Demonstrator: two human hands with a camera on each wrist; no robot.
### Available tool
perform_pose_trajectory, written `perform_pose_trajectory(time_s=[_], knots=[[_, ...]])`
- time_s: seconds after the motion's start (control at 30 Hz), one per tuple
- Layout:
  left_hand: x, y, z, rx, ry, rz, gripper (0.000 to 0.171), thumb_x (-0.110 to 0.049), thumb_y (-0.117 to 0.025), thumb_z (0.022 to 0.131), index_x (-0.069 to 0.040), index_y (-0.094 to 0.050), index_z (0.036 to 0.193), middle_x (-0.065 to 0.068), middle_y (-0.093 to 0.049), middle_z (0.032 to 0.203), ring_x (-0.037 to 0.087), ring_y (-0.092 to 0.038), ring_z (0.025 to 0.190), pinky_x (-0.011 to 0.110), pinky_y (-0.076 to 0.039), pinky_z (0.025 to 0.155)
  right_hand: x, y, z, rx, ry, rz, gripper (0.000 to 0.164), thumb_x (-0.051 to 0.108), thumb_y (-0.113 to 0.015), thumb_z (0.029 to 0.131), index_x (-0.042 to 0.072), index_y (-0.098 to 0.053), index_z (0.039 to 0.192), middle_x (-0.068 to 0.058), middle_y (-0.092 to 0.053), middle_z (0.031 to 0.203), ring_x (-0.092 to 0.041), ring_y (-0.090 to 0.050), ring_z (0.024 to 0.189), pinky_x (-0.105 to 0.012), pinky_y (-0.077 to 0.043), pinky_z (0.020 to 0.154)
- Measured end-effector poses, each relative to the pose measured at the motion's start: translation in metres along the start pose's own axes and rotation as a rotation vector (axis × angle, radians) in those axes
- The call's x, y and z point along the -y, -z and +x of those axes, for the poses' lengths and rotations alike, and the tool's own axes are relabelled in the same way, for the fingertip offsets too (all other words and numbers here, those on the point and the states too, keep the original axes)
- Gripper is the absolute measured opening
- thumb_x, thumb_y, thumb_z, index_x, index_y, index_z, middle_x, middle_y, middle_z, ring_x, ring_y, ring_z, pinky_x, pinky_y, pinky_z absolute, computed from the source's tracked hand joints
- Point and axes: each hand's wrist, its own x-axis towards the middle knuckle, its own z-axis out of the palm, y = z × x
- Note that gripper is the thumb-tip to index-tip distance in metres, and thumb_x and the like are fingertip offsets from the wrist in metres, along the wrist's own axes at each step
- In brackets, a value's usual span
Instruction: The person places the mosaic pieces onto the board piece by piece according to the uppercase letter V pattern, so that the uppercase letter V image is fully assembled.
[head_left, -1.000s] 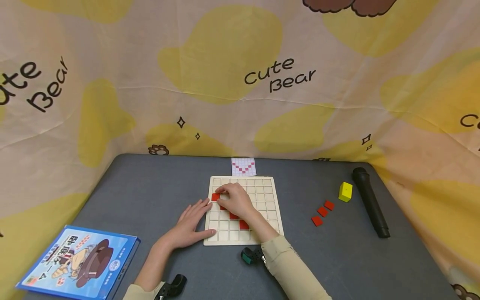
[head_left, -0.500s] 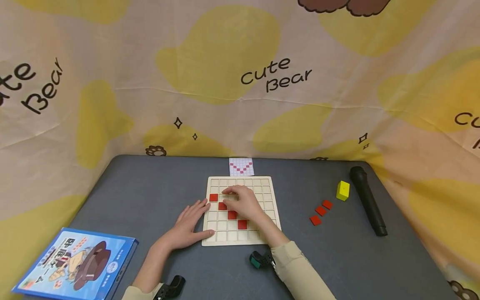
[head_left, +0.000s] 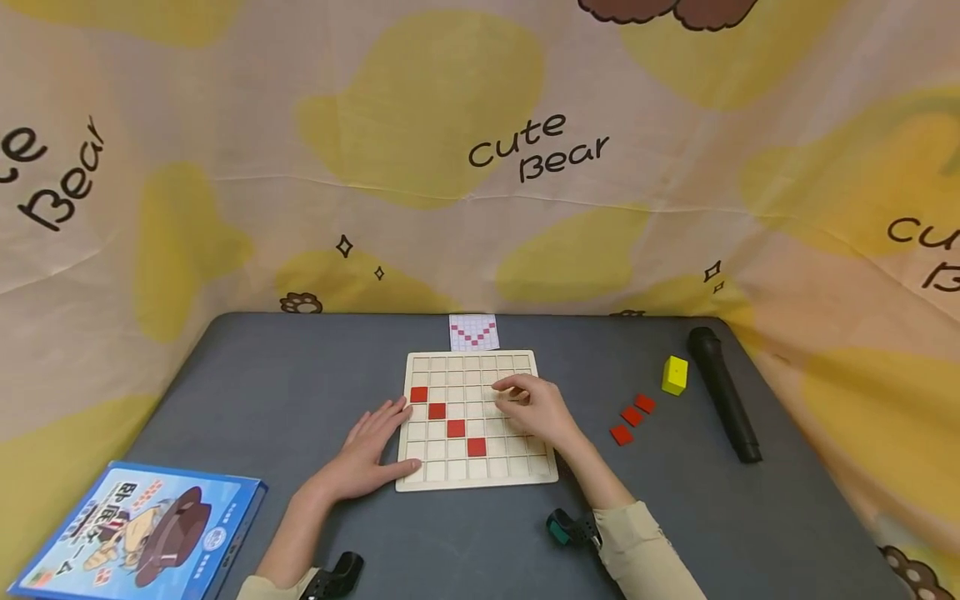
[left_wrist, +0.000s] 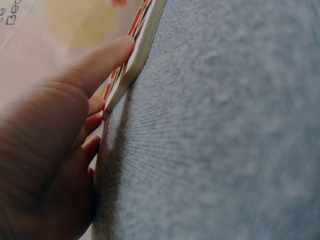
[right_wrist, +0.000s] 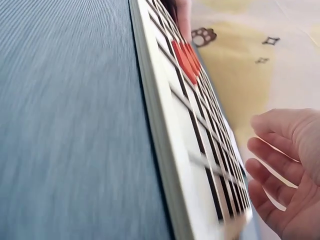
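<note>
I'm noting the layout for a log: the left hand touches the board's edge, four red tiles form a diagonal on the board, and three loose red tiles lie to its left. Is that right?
Not quite: the head view shows the three loose red tiles lying to the board's right. The left hand and the four red tiles are as you say.

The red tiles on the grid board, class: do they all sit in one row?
No, in the head view the four red tiles step diagonally across the grid board.
</note>
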Motion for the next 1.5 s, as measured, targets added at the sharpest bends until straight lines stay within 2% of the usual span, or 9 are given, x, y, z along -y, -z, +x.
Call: perform_pose_trajectory(time_s=[0.27, 0.57, 0.9, 1.1, 1.3, 1.5], knots=[[0.000, 0.000, -0.001, -0.011, -0.019, -0.009, 0.083, -0.044, -0.069, 0.088, -0.003, -0.034, 0.151, 0.016, -0.024, 0.159, 0.039, -0.016, 0.146, 0.060, -0.007, 0.113, -0.024, 0.029, -0.023, -0.051, -0.004, -0.072, 0.016, 0.014, -0.073, 0.088, 0.013, -0.075, 0.104, 0.005, -0.064, 0.084, -0.014, -0.055, 0.069, -0.026, -0.046, 0.060], [0.000, -0.001, 0.001, -0.018, -0.021, -0.002, 0.084, -0.044, -0.070, 0.087, -0.003, -0.035, 0.151, 0.016, -0.025, 0.158, 0.038, -0.017, 0.145, 0.061, -0.007, 0.113, -0.045, 0.064, -0.052, -0.093, -0.025, -0.162, 0.015, 0.013, -0.074, 0.088, 0.016, -0.074, 0.103, 0.006, -0.065, 0.086, -0.012, -0.053, 0.067, -0.026, -0.046, 0.061], [0.000, -0.001, 0.001, -0.010, -0.002, 0.010, 0.085, -0.045, -0.070, 0.087, -0.003, -0.034, 0.151, 0.015, -0.024, 0.159, 0.037, -0.016, 0.146, 0.060, -0.007, 0.113, -0.062, 0.093, -0.080, -0.118, -0.043, -0.212, 0.015, 0.012, -0.073, 0.088, 0.013, -0.074, 0.103, 0.004, -0.068, 0.091, -0.009, -0.057, 0.072, -0.026, -0.049, 0.066], [0.000, -0.002, 0.002, -0.012, -0.002, 0.005, 0.085, -0.045, -0.070, 0.086, -0.003, -0.035, 0.151, 0.015, -0.024, 0.159, 0.037, -0.016, 0.146, 0.060, -0.007, 0.113, -0.068, 0.107, -0.091, -0.121, -0.034, -0.265, 0.020, 0.006, -0.072, 0.086, 0.013, -0.074, 0.104, 0.001, -0.070, 0.095, -0.016, -0.059, 0.079, -0.034, -0.049, 0.071], [0.001, -0.002, 0.002, -0.003, 0.011, 0.000, 0.086, -0.045, -0.071, 0.085, -0.005, -0.033, 0.152, 0.013, -0.022, 0.160, 0.035, -0.015, 0.146, 0.058, -0.005, 0.114, -0.072, 0.114, -0.098, -0.077, 0.022, -0.334, 0.034, -0.007, -0.069, 0.080, 0.013, -0.073, 0.107, -0.006, -0.068, 0.110, -0.025, -0.057, 0.092, -0.041, -0.045, 0.075], [0.001, -0.002, 0.002, -0.013, -0.005, 0.009, 0.085, -0.045, -0.071, 0.086, -0.003, -0.035, 0.151, 0.015, -0.024, 0.159, 0.037, -0.016, 0.146, 0.060, -0.007, 0.113, -0.074, 0.116, -0.099, -0.067, 0.042, -0.339, 0.032, -0.002, -0.076, 0.079, 0.010, -0.071, 0.108, -0.006, -0.068, 0.106, -0.025, -0.059, 0.090, -0.042, -0.049, 0.075]])
